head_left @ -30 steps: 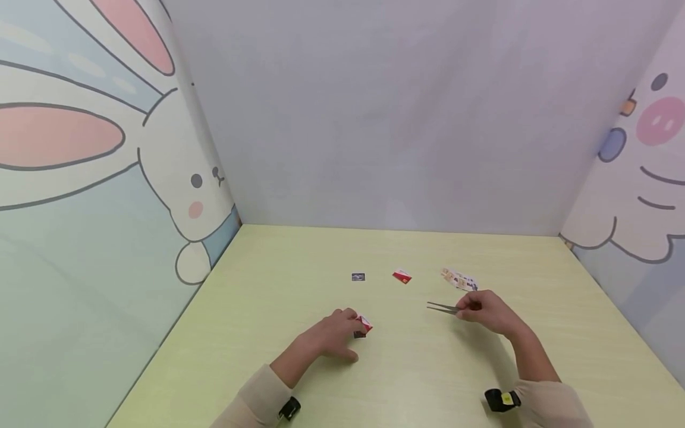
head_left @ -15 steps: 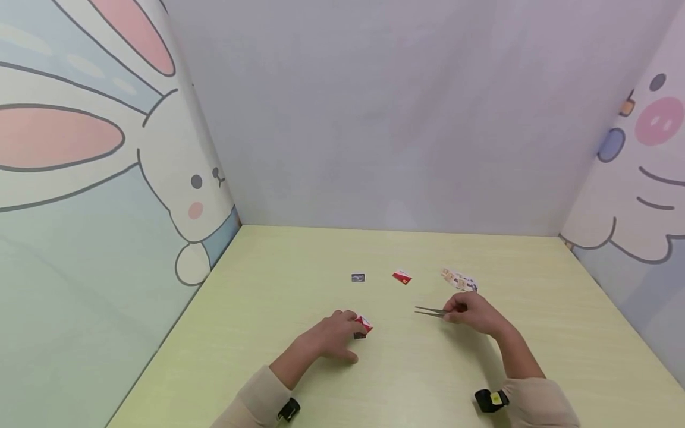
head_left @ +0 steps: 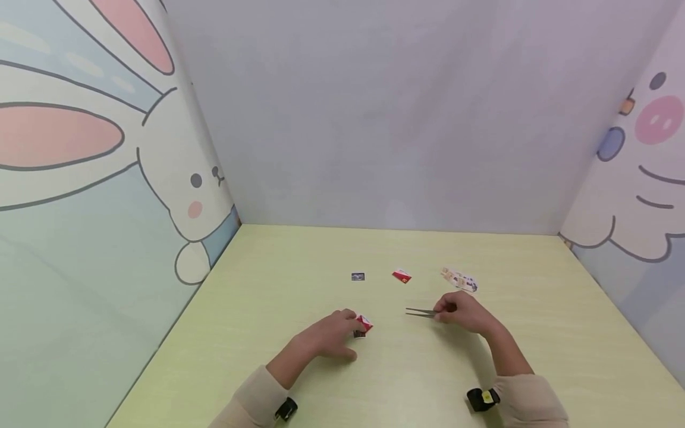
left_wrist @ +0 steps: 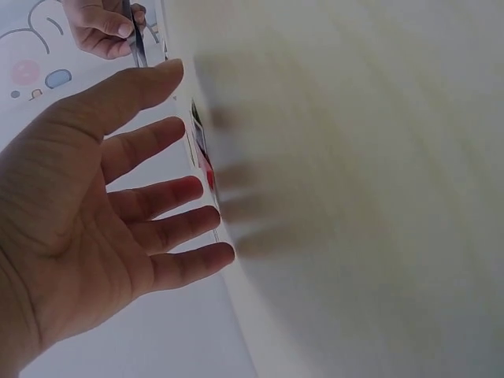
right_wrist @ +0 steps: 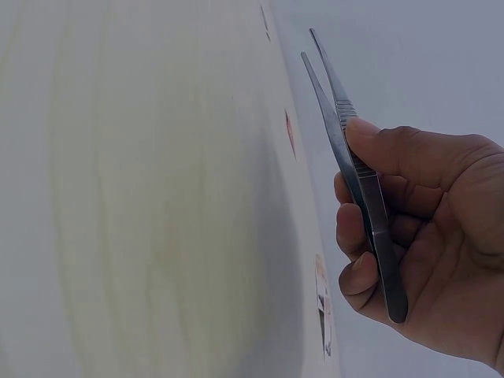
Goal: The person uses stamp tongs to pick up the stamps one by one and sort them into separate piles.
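Head view: left hand [head_left: 333, 334], fingers spread, at card [head_left: 366, 323]; right hand [head_left: 464, 311] pinches tweezers [head_left: 420, 312]; room to table edges [head_left: 396, 233]

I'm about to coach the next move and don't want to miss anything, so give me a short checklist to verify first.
1. Tweezers gripped in the right hand: ok.
2. Tweezer prongs apart at their ends: ok.
3. Tweezers at the near red-and-white piece: not ok; they are off to its right in the head view.
4. Near red-and-white piece fully uncovered: not ok; fingers of the left hand hide part of it.
5. Left hand pressing that piece down: cannot tell; contact isn't clear.
6. Far red-and-white piece separate from the small dark picture card: ok, bare table between them.
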The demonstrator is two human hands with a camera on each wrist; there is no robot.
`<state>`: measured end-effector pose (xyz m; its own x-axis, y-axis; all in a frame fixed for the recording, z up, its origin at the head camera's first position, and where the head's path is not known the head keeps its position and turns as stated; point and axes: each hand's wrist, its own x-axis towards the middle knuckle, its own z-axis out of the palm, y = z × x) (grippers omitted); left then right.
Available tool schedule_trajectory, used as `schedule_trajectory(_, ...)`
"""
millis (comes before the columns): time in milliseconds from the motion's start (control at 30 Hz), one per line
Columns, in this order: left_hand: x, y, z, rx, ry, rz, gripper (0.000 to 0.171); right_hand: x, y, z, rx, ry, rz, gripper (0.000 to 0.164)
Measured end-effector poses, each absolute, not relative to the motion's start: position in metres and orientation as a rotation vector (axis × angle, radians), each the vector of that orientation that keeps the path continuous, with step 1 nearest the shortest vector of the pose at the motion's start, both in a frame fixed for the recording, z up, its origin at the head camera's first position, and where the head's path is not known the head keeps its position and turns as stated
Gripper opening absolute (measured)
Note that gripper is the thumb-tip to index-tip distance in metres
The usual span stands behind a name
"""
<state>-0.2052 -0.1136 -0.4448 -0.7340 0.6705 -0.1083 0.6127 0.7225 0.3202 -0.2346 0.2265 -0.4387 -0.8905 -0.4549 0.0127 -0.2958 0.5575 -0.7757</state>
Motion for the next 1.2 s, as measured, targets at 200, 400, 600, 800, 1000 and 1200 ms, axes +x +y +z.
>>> schedule_trajectory(200, -0.204, -0.116, -0.445, 1.006, 2.73, 0.372, 0.045, -0.236, 0.22, -0.44, -0.612, 2.601, -1.209, 0.013)
schedule_trajectory(400, -0.206, -0.12, -0.446, 1.017, 2.751, 0.314, 0.043, -0.237, 0.215, -0.439, -0.625, 2.611, -1.181, 0.01)
schedule_trajectory(600, -0.204, -0.122, -0.444, 0.987, 2.741, 0.292, 0.043, -0.24, 0.207, -0.441, -0.663, 2.605, -1.162, 0.01)
schedule_trajectory(800, -0.203, -0.122, -0.444, 0.976, 2.731, 0.264, 0.043, -0.241, 0.199, -0.443, -0.706, 2.602, -1.168, 0.008)
schedule_trajectory(1000, -0.203, -0.121, -0.443, 0.968, 2.724, 0.269, 0.042, -0.242, 0.189, -0.448, -0.719, 2.572, -1.172, 0.008)
schedule_trajectory(1200, -0.204, -0.122, -0.444, 0.97, 2.733, 0.287, 0.042, -0.244, 0.18, -0.448, -0.77, 2.589, -1.125, 0.006)
